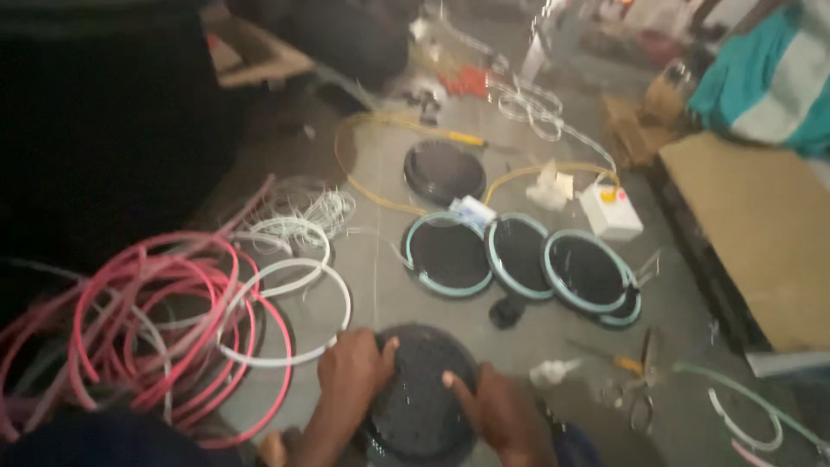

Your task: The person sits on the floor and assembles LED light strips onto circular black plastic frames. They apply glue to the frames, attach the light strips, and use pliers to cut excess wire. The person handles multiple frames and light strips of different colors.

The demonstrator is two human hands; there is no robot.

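The person is gripping a black disc (421, 393) on the floor (380, 294), low in the view at about 6 o'clock. The left hand (353, 370) is clamping the disc's rim at its 10 o'clock, fingers curled over the edge and closed on it. The right hand (494, 406) is holding the rim at 3 o'clock, thumb lying on the top face, the other fingers wrapping under the edge as far as the blur lets me tell. Both wrists are coming in from the bottom of the view, bent inward toward each other, so the disc is sitting pinched between the two palms.

Risks, as I judge them: the grip is resting on the rim only, so the disc could be slipping or tipping out if one hand eases off. The pink tubing (147, 320) and a white ring (285, 311) are lying just beside the left hand at 9 o'clock, and a sleeve or elbow swinging out could be snagging a loop and dragging the tangle. Three teal-rimmed discs (519, 259) are overlapping at 12 o'clock, near enough to be knocked. Scissors (635, 398) are lying at 3 o'clock, close to the right hand's sweep. The dim light and the motion blur are making small parts hard to read.
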